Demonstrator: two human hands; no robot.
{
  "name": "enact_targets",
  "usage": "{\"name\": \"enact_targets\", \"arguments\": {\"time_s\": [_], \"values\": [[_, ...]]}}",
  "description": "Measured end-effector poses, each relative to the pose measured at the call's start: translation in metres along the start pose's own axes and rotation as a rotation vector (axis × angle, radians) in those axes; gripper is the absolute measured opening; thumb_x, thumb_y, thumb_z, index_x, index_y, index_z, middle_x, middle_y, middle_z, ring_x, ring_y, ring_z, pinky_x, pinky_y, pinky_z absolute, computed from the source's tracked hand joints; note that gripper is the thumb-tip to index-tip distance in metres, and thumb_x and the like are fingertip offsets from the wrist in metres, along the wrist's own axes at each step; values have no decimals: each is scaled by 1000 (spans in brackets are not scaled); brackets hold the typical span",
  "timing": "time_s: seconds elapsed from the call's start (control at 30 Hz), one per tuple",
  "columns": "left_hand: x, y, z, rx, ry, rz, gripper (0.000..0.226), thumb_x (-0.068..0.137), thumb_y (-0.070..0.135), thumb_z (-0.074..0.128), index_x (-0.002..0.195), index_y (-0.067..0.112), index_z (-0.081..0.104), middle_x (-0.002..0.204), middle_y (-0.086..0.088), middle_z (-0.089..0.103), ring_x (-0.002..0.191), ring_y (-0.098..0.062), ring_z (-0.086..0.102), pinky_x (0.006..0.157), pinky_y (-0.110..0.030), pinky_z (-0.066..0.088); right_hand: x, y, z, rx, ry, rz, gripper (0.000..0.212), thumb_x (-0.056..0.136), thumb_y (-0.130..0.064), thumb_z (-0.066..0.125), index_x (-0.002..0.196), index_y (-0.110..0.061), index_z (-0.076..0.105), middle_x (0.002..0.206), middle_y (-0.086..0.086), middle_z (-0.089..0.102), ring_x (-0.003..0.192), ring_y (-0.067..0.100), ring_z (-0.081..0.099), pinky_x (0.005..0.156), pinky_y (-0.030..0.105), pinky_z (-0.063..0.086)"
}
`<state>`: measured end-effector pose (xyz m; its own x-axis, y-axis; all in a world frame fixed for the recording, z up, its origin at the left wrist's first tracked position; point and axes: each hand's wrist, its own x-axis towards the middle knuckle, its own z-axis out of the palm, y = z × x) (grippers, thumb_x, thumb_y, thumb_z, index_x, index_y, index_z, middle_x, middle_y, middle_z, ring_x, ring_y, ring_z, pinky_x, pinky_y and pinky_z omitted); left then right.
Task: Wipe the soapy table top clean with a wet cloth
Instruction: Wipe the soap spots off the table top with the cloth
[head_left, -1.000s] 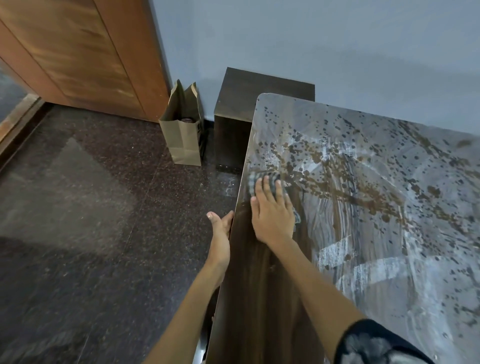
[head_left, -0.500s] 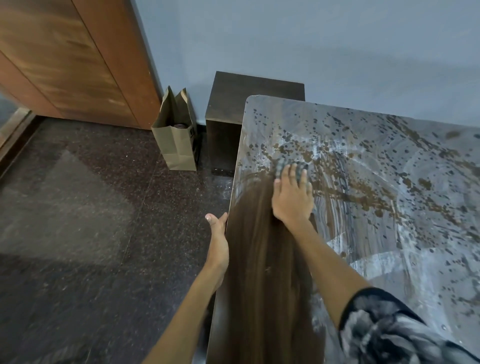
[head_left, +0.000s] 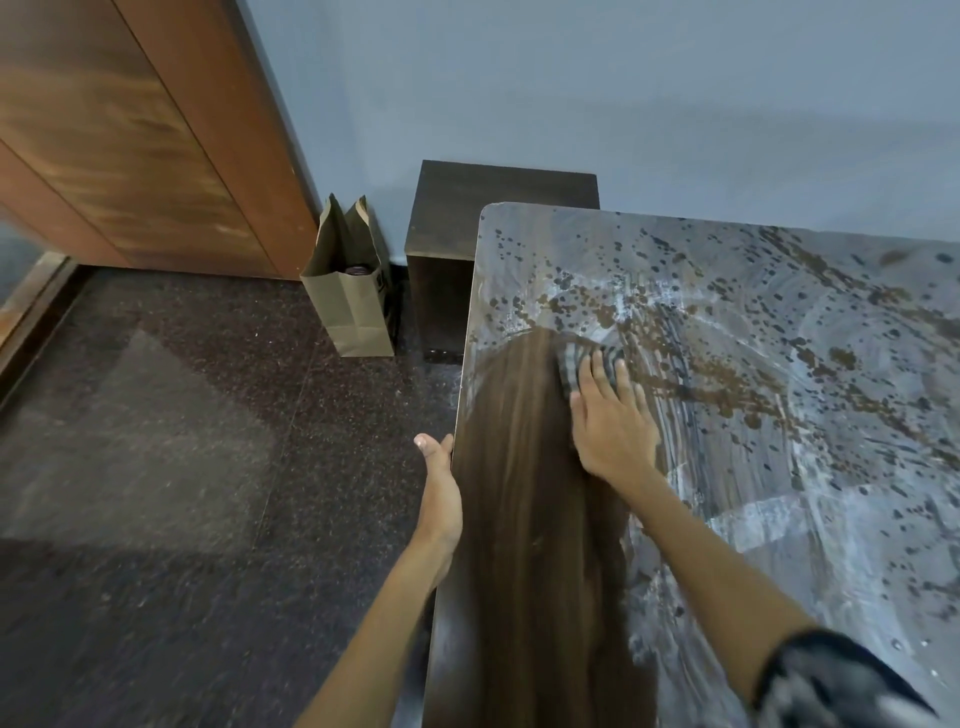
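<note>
Cloth (head_left: 582, 364) lies flat under right hand (head_left: 613, 426) fingers, sticking out beyond fingertips, near table top (head_left: 519, 519) left edge. Cloth grey, checked, bunched. Table top: dark wiped strip behind cloth, soapy grey film with brown spots elsewhere. Right hand flat, fingers straight, pressing cloth. Left hand (head_left: 440, 488) relaxed, resting against table's left edge.

Dark wood table top (head_left: 519, 545) — soapy film across most, a cloth (head_left: 576, 366) lying at the film's edge.

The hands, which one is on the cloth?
The right hand, pressing the cloth flat on the soapy table top; the left hand only rests against the table's edge.
</note>
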<state>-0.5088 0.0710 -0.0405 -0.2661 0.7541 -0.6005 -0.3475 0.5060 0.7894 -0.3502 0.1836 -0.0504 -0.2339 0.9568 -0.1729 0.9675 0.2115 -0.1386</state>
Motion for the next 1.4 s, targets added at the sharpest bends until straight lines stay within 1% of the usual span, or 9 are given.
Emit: {"name": "enact_targets", "arguments": {"time_s": [0.13,0.4,0.57,0.73,0.93,1.07,1.13,1.27,1.4], "values": [[-1,2,2,24,13,-21,103,62,78,5,147,21,19,153,1,23,140,-18,22,117,-43,13,40,-43,-1,-10,-11,-17,54,102,-36,10,150,-17,-3,158,2,-3,144,21,-7,117,40,1],[0,3,5,-47,13,-3,115,58,92,16,144,18,31,147,-5,36,134,-18,34,114,-42,24,-41,-30,5,-85,-112,-686,51,100,-37,18,149,-24,17,154,-8,15,144,14,7,115,36,6],[7,2,1,-29,14,-12,107,61,80,7,146,18,23,152,-2,26,139,-19,25,116,-44,16,-20,13,-3,-143,-51,-405,49,99,-39,3,145,-28,-7,153,-11,-10,143,13,-10,114,35,-7],[10,3,8,10,43,0,105,63,79,4,146,18,26,150,-2,31,137,-20,30,115,-41,19,56,-27,-8,-34,-14,-79,53,101,-39,10,150,-21,-1,157,-3,-4,144,19,-8,116,39,-1],[11,11,12,-70,6,65,93,78,69,3,128,7,50,122,-12,60,110,-22,58,95,-30,46,21,-72,3,-22,-32,-451,51,101,-34,19,150,-23,11,157,-5,10,145,17,0,117,40,3],[15,17,13,-107,36,43,107,65,84,13,138,11,41,137,-10,49,126,-22,45,110,-39,31,-30,-41,10,-19,-57,-590,48,99,-36,25,146,-25,28,152,-7,29,142,16,19,115,39,15],[21,17,12,-119,25,19,116,58,90,17,139,10,39,138,-11,48,125,-23,46,110,-41,32,-37,-18,8,-61,-40,-521,50,98,-38,21,145,-26,30,150,-9,31,141,13,21,115,38,15],[33,20,12,-56,14,15,110,60,82,9,143,12,32,144,-7,41,130,-24,40,112,-45,27,3,11,-4,-69,-1,-255,58,95,-40,-1,149,-25,10,156,-10,6,142,9,-5,115,36,-2],[42,28,17,16,4,22,103,68,80,5,143,15,32,143,-5,41,130,-24,40,112,-45,27,72,-6,-14,25,34,40,51,102,-34,13,151,-19,5,158,-3,4,145,18,-2,116,39,3]]}}
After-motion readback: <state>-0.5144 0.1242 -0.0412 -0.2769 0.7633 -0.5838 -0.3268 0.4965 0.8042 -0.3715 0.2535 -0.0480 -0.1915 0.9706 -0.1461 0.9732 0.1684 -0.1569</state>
